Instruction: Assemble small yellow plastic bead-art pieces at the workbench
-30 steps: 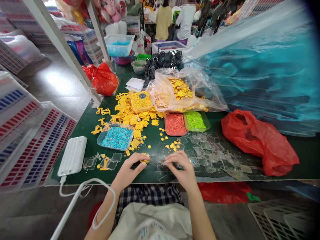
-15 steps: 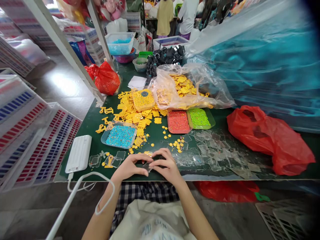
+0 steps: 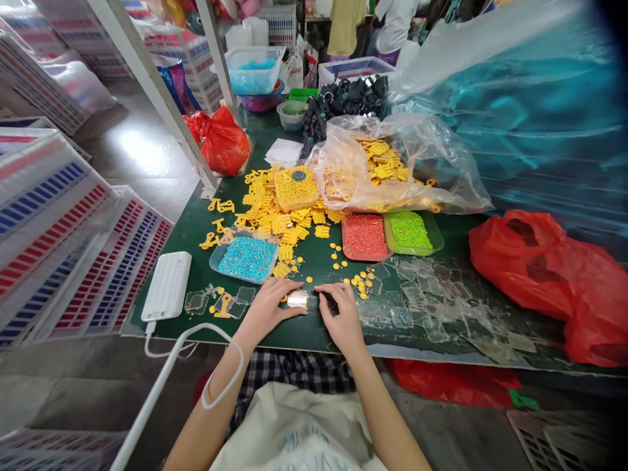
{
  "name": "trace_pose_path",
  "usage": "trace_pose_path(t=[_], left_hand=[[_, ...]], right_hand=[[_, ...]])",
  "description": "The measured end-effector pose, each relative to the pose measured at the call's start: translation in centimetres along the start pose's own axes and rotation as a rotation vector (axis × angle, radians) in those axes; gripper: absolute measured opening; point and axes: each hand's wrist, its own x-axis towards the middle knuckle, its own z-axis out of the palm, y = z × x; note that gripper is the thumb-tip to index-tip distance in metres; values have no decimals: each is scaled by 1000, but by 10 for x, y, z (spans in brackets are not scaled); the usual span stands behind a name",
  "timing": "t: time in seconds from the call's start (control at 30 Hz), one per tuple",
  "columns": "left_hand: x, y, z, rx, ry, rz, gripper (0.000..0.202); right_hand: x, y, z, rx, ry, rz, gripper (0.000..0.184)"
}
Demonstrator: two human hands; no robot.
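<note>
My left hand (image 3: 269, 309) is closed around the edges of a small yellow plastic piece (image 3: 297, 299) with a shiny, glare-covered flat face. The fingers lie along its far side and the thumb along its near side. Just to the right, my right hand (image 3: 342, 315) is curled with thumb and forefinger tips close together; whether anything is between them I cannot make out. A tray of blue beads (image 3: 246, 257) stands beyond my left hand. Small yellow discs (image 3: 362, 282) lie scattered beyond my right hand.
Behind are a yellow parts heap (image 3: 265, 203), a yellow bead tray (image 3: 296, 188), red (image 3: 364, 237) and green (image 3: 409, 232) bead trays. Clear plastic squares (image 3: 432, 294) and a red bag (image 3: 549, 275) lie right. A white power bank (image 3: 167, 286) with a cable sits left.
My hands have moved apart from a clear piece held between them. The shiny-faced yellow piece now shows in my left hand. The view has shifted, so the table appears further right.
</note>
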Motion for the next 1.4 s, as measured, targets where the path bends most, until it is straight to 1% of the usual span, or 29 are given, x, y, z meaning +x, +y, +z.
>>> trace_pose_path(t=[0.23, 0.3, 0.4, 0.47, 0.63, 0.73, 0.8, 0.87, 0.97, 1.07, 1.13, 1.2, 1.27, 1.3, 1.33, 1.4], left_hand=[[-1, -1, 4, 33, -19, 9, 51], [-2, 0, 3, 25, -24, 13, 55], [-5, 2, -4, -8, -31, -6, 61], [-7, 2, -10, -41, -54, -31, 57], [-8, 3, -21, -66, -156, -87, 38], [-6, 5, -23, -33, -185, -144, 36], [-3, 7, -23, 0, -204, -184, 38], [1, 9, -24, 27, -238, -196, 40], [8, 10, -26, 40, -294, -172, 40], [14, 8, -27, 41, -323, -170, 38], [17, 6, -28, 35, -344, -153, 38], [20, 4, -30, 29, -352, -90, 35], [20, 3, -33, 31, -332, -10, 31], [19, 4, -34, 35, -308, 20, 31], [18, 5, -36, 38, -276, 37, 32], [14, 11, -40, 29, -191, 52, 36]], right_hand=[[-1, 1, 2, -25, -35, -34, 18], [-1, 1, 2, -34, -44, -46, 18], [-2, 0, 0, -57, -65, -61, 18], [-3, -2, -1, -80, -95, -80, 17], [-4, -3, -2, -158, -167, -126, 21], [-4, -2, -1, -205, -178, -107, 23], [-3, -3, 0, -221, -202, -68, 22], [0, -6, 0, -230, -237, -8, 22], [6, -14, -1, -239, -294, 83, 22], [12, -22, -3, -252, -335, 133, 23], [16, -26, -5, -266, -349, 156, 29], [21, -31, -8, -258, -370, 154, 38], [24, -34, -13, -213, -401, 116, 41], [25, -36, -16, -180, -405, 92, 39], [24, -37, -18, -144, -390, 78, 34], [20, -39, -22, -53, -303, 98, 28]])
